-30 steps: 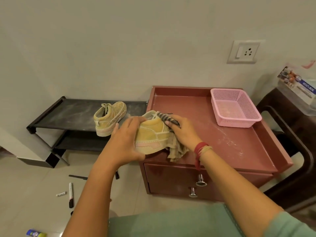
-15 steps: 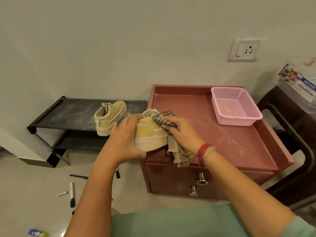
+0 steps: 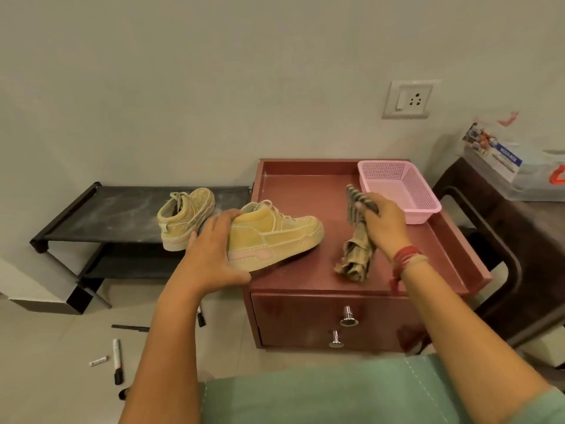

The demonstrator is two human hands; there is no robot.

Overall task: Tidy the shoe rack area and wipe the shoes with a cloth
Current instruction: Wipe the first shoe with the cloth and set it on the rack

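A dusty yellow sneaker (image 3: 275, 235) lies on its sole at the front left of the red-brown cabinet top (image 3: 308, 191), toe pointing right. My left hand (image 3: 214, 249) grips its heel end. My right hand (image 3: 383, 223) is off to the right of the shoe, closed on a striped brown cloth (image 3: 356, 249) that hangs down and touches the cabinet top. The matching sneaker (image 3: 185, 218) stands on the top shelf of the low black shoe rack (image 3: 116, 209), to the left of the cabinet.
A pink mesh basket (image 3: 397, 191) sits at the back right of the cabinet top. Markers (image 3: 117, 361) and small items lie on the floor at lower left. A dark chair (image 3: 489, 264) stands right of the cabinet, with a plastic box (image 3: 519, 166) beyond it.
My right hand lifted the cloth off the sneaker and swung it to the right, uncovering the shoe's toe. My left hand kept its hold on the heel.
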